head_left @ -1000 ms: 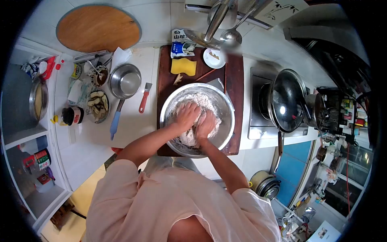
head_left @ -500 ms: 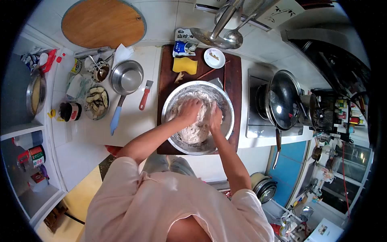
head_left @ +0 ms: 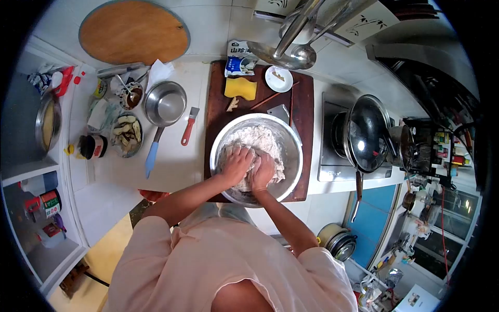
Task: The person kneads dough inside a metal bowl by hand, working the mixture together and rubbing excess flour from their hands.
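Note:
Inside a large metal bowl [head_left: 294,158], a rough, floury mass of dough [head_left: 262,138] fills the middle and far side. My left hand [head_left: 238,162] presses into its near part, fingers curled over a lump. Close on the right, my right hand [head_left: 263,169] grips the same lump, its fingertips partly hidden. The two hands almost touch at the fingers. Under the bowl lies a dark wooden board [head_left: 218,99]. A cleaver blade [head_left: 279,112] shows just behind the bowl's rim.
On the board are a yellow sponge-like piece [head_left: 240,89], ginger [head_left: 233,104], a small white plate [head_left: 278,79] and chopsticks [head_left: 292,101]. A saucepan [head_left: 165,104] and red-handled scraper [head_left: 189,126] lie left. A lidded wok [head_left: 368,132] occupies the stove. Ladles [head_left: 303,55] hang above.
Both hands have moved toward me and closer together, from the far side of the bowl to its near side. More of the dough's far part now shows.

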`<state>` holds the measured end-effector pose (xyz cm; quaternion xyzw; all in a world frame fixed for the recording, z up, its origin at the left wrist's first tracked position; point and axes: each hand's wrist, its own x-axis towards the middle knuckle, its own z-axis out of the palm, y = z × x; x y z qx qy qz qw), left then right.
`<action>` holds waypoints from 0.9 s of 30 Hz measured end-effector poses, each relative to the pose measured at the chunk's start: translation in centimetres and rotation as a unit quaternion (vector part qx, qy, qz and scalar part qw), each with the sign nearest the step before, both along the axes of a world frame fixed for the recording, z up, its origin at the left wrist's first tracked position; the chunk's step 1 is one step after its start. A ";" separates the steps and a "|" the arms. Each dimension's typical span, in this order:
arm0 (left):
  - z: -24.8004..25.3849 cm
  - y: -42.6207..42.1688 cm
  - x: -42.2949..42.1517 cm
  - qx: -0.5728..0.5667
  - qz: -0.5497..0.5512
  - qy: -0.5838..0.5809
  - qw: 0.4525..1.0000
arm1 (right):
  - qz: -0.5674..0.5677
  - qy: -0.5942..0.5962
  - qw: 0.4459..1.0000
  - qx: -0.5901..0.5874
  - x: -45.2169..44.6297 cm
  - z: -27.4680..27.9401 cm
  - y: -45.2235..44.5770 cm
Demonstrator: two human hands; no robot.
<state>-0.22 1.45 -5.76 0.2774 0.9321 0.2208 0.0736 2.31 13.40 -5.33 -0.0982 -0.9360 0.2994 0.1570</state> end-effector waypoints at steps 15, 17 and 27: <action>-1.9 1.8 -6.8 0.024 0.052 -0.016 0.998 | -0.009 -0.043 0.999 -0.016 -7.3 -3.3 3.2; -0.5 2.2 -6.7 -0.024 0.071 -0.093 0.993 | 0.008 -0.048 0.997 -0.062 -7.1 -1.9 3.0; 5.8 -2.8 5.6 0.070 -0.059 0.046 0.995 | 0.160 -0.014 0.987 0.022 1.9 4.9 2.4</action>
